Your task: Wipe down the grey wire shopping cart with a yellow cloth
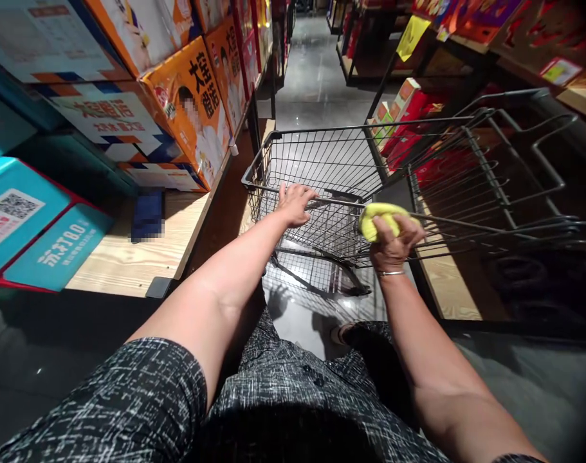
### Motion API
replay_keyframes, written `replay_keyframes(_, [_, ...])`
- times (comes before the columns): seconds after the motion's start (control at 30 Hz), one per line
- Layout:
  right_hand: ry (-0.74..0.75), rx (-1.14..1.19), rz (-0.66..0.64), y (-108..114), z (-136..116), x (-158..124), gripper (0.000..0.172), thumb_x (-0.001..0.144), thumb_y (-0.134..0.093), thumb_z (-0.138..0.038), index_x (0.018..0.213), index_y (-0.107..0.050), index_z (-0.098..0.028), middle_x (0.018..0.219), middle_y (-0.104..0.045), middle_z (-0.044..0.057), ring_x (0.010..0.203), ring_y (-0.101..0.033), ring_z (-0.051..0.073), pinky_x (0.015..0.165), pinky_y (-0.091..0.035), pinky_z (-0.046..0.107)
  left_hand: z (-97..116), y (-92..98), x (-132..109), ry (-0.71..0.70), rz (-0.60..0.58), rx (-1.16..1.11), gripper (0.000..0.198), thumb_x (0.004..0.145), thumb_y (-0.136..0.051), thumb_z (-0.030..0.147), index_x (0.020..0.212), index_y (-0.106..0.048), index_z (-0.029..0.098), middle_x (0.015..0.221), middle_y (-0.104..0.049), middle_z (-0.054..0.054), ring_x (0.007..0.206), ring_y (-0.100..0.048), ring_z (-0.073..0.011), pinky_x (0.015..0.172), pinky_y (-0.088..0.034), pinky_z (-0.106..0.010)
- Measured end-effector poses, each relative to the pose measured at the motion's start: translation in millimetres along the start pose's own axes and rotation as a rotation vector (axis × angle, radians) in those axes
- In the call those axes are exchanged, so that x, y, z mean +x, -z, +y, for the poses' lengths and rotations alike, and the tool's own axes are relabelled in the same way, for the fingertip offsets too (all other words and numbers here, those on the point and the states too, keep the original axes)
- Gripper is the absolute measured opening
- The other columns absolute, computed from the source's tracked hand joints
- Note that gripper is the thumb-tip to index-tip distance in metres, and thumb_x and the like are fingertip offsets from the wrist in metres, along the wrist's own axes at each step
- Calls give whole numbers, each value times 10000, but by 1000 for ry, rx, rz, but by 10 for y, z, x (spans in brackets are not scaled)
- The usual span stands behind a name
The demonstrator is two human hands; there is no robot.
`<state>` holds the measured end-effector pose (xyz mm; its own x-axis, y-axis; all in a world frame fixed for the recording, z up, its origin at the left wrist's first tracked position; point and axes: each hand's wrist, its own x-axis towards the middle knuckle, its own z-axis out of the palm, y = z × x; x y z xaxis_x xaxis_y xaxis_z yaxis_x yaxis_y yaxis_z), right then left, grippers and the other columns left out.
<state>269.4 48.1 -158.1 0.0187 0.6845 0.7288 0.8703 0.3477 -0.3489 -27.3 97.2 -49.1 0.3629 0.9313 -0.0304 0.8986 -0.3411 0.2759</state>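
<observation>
A black wire shopping cart (321,130) stands sideways in front of me, its basket showing no goods inside. My left hand (294,204) lies over the near top rim of the basket, fingers spread and stretched out. Further right along that same rim, my right hand (397,239) is closed around a yellow cloth (386,211). The cloth is bunched up and pressed against the rim. Part of it is hidden by the fingers.
On my left, a wooden shelf (177,247) carries stacked orange boxes (196,116), a teal box (27,218) and a dark blue item (148,215). Red packages (413,122) sit on shelving to the right, behind the cart. A tiled aisle (316,58) runs ahead.
</observation>
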Motion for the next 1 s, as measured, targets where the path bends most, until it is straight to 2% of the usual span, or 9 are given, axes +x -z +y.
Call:
replay_keyframes(0.13, [-21,-22,-279,-421,-147,-587,327,862,-525,-166,1035,-782,-272,1181,-599,111,1136,-473,294,1024,-452,529,22,-16,-14,4,-24,-36,594,874,-675,262,1446,-526,326,1627,-415,-49,1618,-134,-353,1306,89,-617])
replay_keyframes(0.23, [-69,-13,-530,-664,-181,-874,361,843,-504,-147,1024,-794,-268,1202,-648,104,1161,-489,287,1050,-452,480,15,-9,-22,-8,-23,-50,594,874,-673,262,1446,-524,321,1622,-425,-49,1607,-163,-339,1310,80,-606])
replay_keyframes(0.33, [-49,24,-697,-763,-204,-951,330,841,-530,-159,988,-803,-273,1248,-682,87,1210,-516,277,1056,-462,415,-15,-2,-12,-22,-12,-62,572,878,-667,249,1429,-536,327,1603,-452,-44,1588,-213,-325,1314,75,-600])
replay_keyframes(0.43, [-27,33,-733,-730,-269,-873,373,821,-527,-136,1029,-809,-264,1265,-694,87,1229,-540,267,1048,-477,392,-73,-1,18,-27,1,-71,548,882,-656,224,1408,-555,341,1576,-481,-30,1571,-252,-309,1317,65,-597])
replay_keyframes(0.6, [16,-52,-608,-332,-349,-471,398,830,-583,-143,1154,-788,-247,1326,-646,124,1136,-574,284,984,-505,402,-208,17,81,-10,42,-54,541,863,-669,220,1385,-585,336,1532,-510,-44,1532,-315,-310,1319,21,-608])
replay_keyframes(0.67, [49,-87,-447,-31,-305,-217,392,872,-579,-167,1199,-768,-272,1330,-623,106,1120,-574,272,982,-509,415,-258,30,109,-1,43,-43,535,855,-661,210,1373,-598,326,1521,-518,-57,1526,-318,-319,1320,10,-615])
replay_keyframes(0.77, [116,-172,-76,497,-153,191,364,927,-567,-213,1232,-746,-296,1321,-600,94,1150,-557,266,998,-499,438,-272,54,141,10,33,-24,526,848,-663,207,1360,-608,314,1525,-512,-74,1535,-300,-341,1317,13,-630])
replay_keyframes(0.87, [152,-254,187,894,28,484,354,945,-569,-236,1250,-743,-277,1355,-577,114,1185,-533,281,989,-486,450,-134,69,149,87,36,6,526,851,-669,217,1372,-600,245,1582,-462,-118,1586,-204,-391,1309,20,-653])
replay_keyframes(1.0, [93,-265,178,890,118,498,325,965,-552,-268,1218,-754,-290,1326,-599,99,1172,-537,295,989,-469,494,283,26,149,-1,7,30,687,871,-662,242,1531,-474,208,1680,-355,-132,1635,-86,-390,1315,57,-630])
